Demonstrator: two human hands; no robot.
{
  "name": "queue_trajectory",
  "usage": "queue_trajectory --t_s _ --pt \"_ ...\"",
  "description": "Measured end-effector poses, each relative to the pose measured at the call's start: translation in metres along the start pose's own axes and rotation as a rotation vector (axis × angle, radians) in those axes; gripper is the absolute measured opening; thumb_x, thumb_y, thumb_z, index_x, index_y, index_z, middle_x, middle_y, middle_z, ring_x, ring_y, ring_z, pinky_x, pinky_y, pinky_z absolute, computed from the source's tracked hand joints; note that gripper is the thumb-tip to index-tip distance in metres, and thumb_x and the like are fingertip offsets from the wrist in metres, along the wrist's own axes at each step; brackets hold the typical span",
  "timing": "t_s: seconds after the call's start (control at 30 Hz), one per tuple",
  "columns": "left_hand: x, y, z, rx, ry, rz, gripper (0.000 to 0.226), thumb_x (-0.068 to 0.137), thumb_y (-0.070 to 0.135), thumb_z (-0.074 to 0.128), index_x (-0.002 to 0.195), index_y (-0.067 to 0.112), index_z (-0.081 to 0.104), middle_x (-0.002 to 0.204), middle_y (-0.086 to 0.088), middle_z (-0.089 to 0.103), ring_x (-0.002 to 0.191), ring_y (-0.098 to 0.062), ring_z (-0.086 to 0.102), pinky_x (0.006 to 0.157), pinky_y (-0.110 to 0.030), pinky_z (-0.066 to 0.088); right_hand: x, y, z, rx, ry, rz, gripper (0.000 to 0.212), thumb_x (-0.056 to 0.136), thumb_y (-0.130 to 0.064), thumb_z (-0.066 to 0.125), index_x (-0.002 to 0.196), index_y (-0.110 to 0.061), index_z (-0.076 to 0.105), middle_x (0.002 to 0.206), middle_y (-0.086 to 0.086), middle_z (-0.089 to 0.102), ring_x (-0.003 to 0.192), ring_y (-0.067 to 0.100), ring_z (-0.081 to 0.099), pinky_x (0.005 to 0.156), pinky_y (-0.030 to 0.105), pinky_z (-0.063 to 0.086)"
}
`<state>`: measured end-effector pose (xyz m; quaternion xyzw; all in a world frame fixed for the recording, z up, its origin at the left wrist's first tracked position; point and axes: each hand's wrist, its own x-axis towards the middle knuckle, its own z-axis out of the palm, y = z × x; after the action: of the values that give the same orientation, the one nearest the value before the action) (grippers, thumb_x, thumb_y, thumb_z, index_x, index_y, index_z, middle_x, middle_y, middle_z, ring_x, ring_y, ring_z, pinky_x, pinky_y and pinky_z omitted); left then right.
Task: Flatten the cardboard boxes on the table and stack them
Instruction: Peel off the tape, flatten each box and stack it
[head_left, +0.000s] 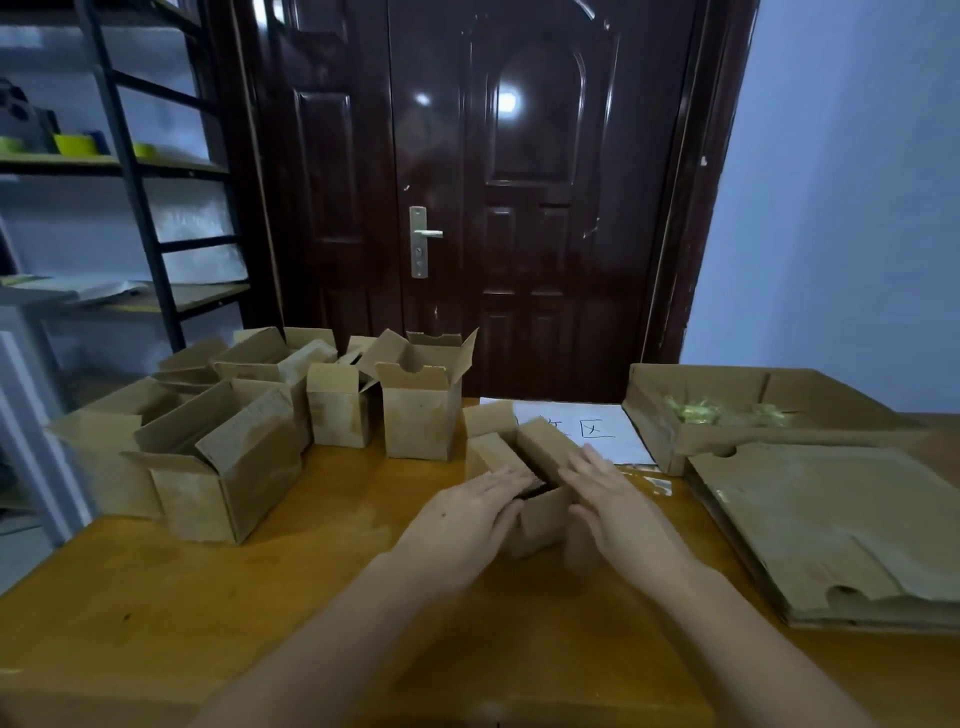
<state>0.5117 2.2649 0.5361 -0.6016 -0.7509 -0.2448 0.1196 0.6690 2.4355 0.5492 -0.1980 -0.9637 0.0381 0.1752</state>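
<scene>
A: Where is the small open brown cardboard box (535, 512) sitting?

B: On the orange-brown wooden surface (260, 613), just in front of the white paper sheet with black characters (592, 431). Its top flaps stand up.

A: And the hands?

B: The left hand (467, 519) lies against the box's left side, fingers straight, reaching over the left flap. The right hand (618, 499) presses the right side, fingers straight and spread. Neither grip curls round anything; both are flat-palmed.

A: What lies left of that box?

B: A cluster of open brown cardboard boxes (228, 447), flaps up, packed close together.

A: And right of it?

B: A stack of flattened brown cardboard sheets (831, 525). Behind that stack, a shallow brown cardboard tray (670, 410) holds something yellow-green, too blurred to tell.

A: Beyond the paper?

B: A dark glossy wooden door (493, 182).
</scene>
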Motion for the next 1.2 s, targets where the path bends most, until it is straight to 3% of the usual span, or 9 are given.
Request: queue_trajectory --t_s 0.1,0.23,0.37,0.47,0.53,0.67,0.9,1.1,1.2 --pt "-0.002 0.003 -0.009 -0.004 -0.034 0.073 0.045 0.113 0.031 0.034 0.156 0.037 0.039 0.16 0.018 0.04 0.146 0.007 0.025 0.112 -0.004 0.006 0.009 0.01 -0.006 -0.038 0.034 0.046 0.054 0.106 -0.004 0.034 0.157 -0.02 0.03 0.168 -0.003 0.014 0.155 0.015 -0.005 0.12 0.025 -0.011" --pt "0.002 0.022 -0.005 -0.052 -0.067 0.137 0.046 0.113 0.028 0.034 0.158 0.032 0.037 0.162 0.014 0.038 0.149 0.001 0.028 0.123 -0.018 0.018 0.007 0.007 -0.014 0.297 0.104 0.122 0.047 0.108 -0.038 0.038 0.153 -0.028 0.04 0.162 -0.004 0.031 0.152 0.009 0.012 0.116 0.024 0.008" --pt "0.01 0.032 -0.002 -0.119 -0.107 0.164 0.046 0.113 0.028 0.034 0.159 0.033 0.037 0.161 0.012 0.04 0.149 -0.002 0.032 0.123 -0.021 0.025 0.01 0.012 -0.023 0.3 -0.132 0.182 0.06 0.101 -0.056 0.045 0.156 -0.038 0.03 0.166 -0.001 0.018 0.155 0.026 0.01 0.12 0.041 0.017" --pt "0.023 0.027 -0.012 -0.063 -0.079 0.152 0.044 0.111 0.032 0.04 0.155 0.033 0.043 0.156 0.01 0.049 0.144 -0.006 0.041 0.117 -0.02 0.027 0.011 0.017 -0.032 0.378 -0.235 0.134 0.061 0.102 -0.049 0.049 0.157 -0.039 0.026 0.167 -0.006 0.013 0.154 0.011 -0.001 0.121 0.037 0.013" --pt "0.036 0.016 -0.023 0.051 -0.061 0.127 0.047 0.108 0.04 0.045 0.154 0.033 0.041 0.156 0.009 0.047 0.145 -0.009 0.041 0.116 -0.025 0.027 0.012 0.018 -0.036 0.421 -0.284 0.089 0.06 0.104 -0.039 0.052 0.157 -0.036 0.026 0.167 -0.008 0.014 0.147 -0.002 -0.006 0.122 0.033 0.01" --pt "0.052 -0.013 -0.041 0.215 -0.206 -0.019 0.078 0.098 0.073 0.039 0.161 0.03 0.027 0.168 0.007 0.025 0.156 -0.015 0.016 0.116 -0.03 0.003 0.018 0.021 -0.044 0.383 -0.355 0.113 0.057 0.106 -0.031 0.05 0.157 -0.041 0.026 0.167 -0.01 0.004 0.155 0.02 -0.002 0.123 0.038 0.008" --pt "0.031 -0.032 -0.01 -0.035 -0.265 -0.246 0.101 0.081 0.092 0.02 0.164 0.035 0.009 0.171 0.016 0.002 0.157 -0.009 0.007 0.123 -0.037 0.017 0.015 0.013 -0.022 0.446 -0.216 0.122 0.069 0.101 -0.057 0.044 0.16 -0.029 0.021 0.165 -0.013 0.021 0.15 0.006 0.021 0.119 0.023 0.019" --pt "0.022 -0.028 0.015 -0.338 -0.098 -0.293 0.08 0.087 0.083 0.043 0.153 0.042 0.025 0.149 0.026 0.035 0.128 0.003 0.042 0.086 -0.002 0.034 0.011 0.006 0.003 0.519 -0.09 0.15 0.098 0.083 -0.047 0.078 0.16 -0.028 0.02 0.163 -0.012 0.026 0.149 0.01 0.025 0.118 0.029 0.024" --pt "0.021 -0.026 0.019 -0.498 -0.047 -0.331 0.085 0.085 0.08 0.049 0.154 0.036 0.03 0.147 0.025 0.038 0.121 0.008 0.046 0.08 -0.003 0.041 0.01 0.004 0.01 0.581 -0.033 0.162 0.094 0.084 -0.04 0.079 0.159 -0.027 0.024 0.162 -0.013 0.026 0.149 0.009 0.023 0.12 0.03 0.023"
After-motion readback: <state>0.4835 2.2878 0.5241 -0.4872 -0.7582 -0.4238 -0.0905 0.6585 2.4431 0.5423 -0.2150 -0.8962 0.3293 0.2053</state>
